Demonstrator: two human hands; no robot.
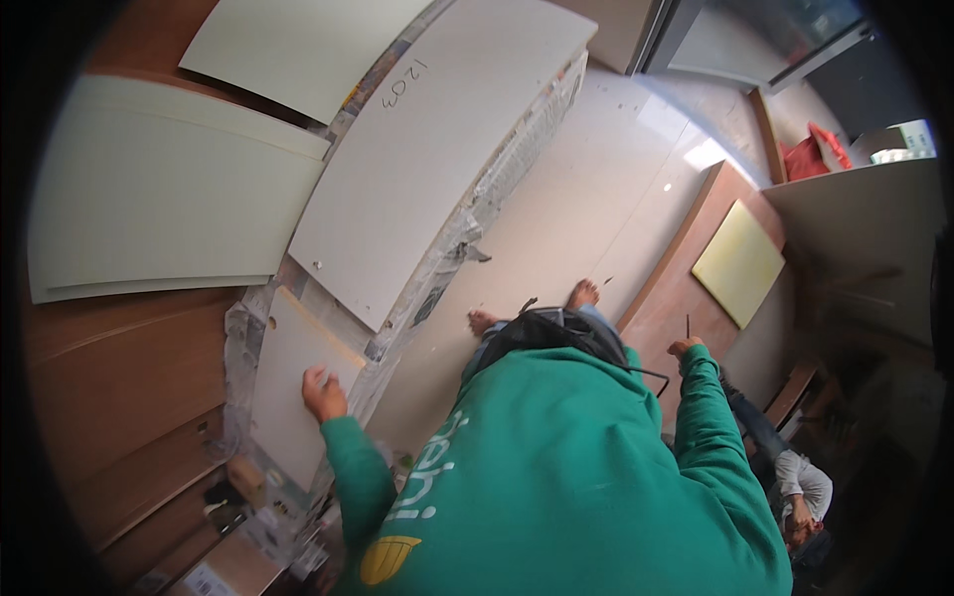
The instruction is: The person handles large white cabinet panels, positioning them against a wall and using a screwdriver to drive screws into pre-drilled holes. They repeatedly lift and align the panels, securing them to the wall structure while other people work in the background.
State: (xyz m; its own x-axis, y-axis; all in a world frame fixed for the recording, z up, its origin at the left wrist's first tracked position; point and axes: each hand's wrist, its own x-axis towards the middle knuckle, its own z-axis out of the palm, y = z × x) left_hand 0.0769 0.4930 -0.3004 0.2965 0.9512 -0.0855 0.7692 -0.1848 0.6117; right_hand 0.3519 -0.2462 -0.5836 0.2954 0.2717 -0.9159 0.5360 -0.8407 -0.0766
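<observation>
Head view: left grip [325,395], eight o'clock, closure unclear; right grip [684,347], three o'clock, pinches thin rod [688,325], which loosening could drop.

A: Where's the light coming from?
B: Upper R, apparently. Glare's hitting the floor [596,169] nr the glass door [760,40].
A: Dim bits?
B: Lower R's going v. dark; detail's fading around the crouching person [807,482].
A: Distortion?
B: Yep, fisheye's bending the white panel's [447,149] edges, black vignette's ringing everything, & the L hand [326,395] is looking a bit soft.
</observation>
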